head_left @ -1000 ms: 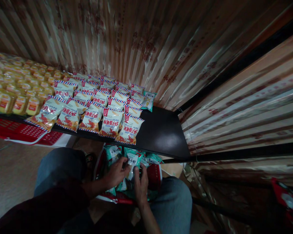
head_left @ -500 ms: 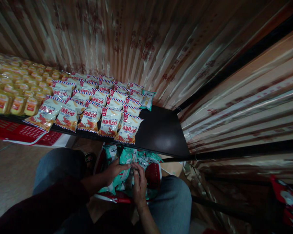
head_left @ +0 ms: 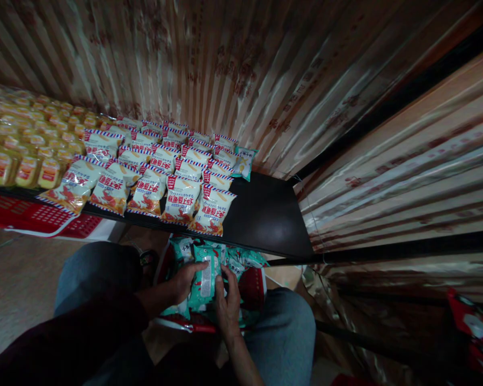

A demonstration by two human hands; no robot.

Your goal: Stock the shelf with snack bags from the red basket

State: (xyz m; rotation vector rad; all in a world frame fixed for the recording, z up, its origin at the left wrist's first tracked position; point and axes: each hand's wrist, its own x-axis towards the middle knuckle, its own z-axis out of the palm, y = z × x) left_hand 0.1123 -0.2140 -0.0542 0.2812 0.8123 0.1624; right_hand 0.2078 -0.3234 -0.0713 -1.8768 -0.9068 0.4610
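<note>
Small packs [head_left: 28,147] cover the shelf's [head_left: 271,214] left part; snack bags [head_left: 147,190] sit right of them, up to the front edge. A lone packet [head_left: 245,163] sits right of these, near the rear edge. Below the front edge, one packet [head_left: 206,274] is over a basket [head_left: 254,289] of packets [head_left: 235,268]; a second basket [head_left: 40,212] sits farther left.

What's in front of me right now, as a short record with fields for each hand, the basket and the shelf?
Left hand: holding a green bag
Right hand: at that bag's right edge
Basket: red, between the knees, with more green bags
Shelf: black, with yellow packs, white bags
</note>
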